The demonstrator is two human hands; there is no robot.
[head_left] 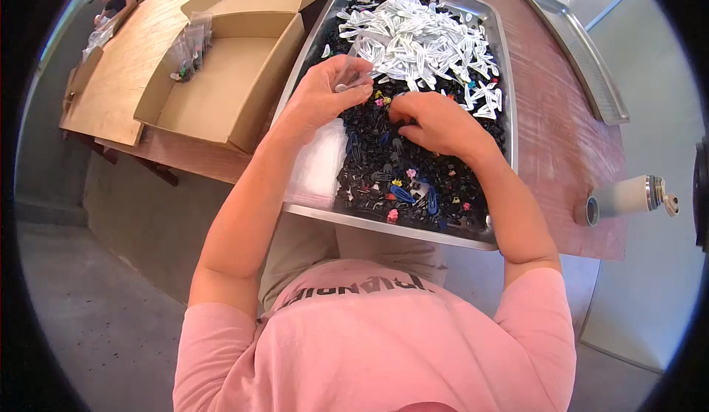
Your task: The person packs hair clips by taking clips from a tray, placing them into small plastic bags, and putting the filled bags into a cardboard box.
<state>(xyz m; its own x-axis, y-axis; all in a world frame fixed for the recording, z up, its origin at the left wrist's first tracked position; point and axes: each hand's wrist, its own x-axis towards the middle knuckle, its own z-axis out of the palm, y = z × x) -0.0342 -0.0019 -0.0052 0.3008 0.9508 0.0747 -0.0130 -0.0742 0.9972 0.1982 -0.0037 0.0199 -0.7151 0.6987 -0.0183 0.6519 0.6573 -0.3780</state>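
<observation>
White clips [421, 39], pink shirt [413, 345]

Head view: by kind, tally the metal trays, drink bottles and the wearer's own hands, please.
Metal trays: 2, one heaped with white clips, one at far right
Drink bottle: 1
Wearer's hands, left hand and right hand: 2
Total: 5

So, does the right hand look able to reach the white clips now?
Probably yes: the right hand is over the same tray, close to the white clips, and nothing visible stands between them. The left hand, holding a clear bag, is to its left.
</observation>
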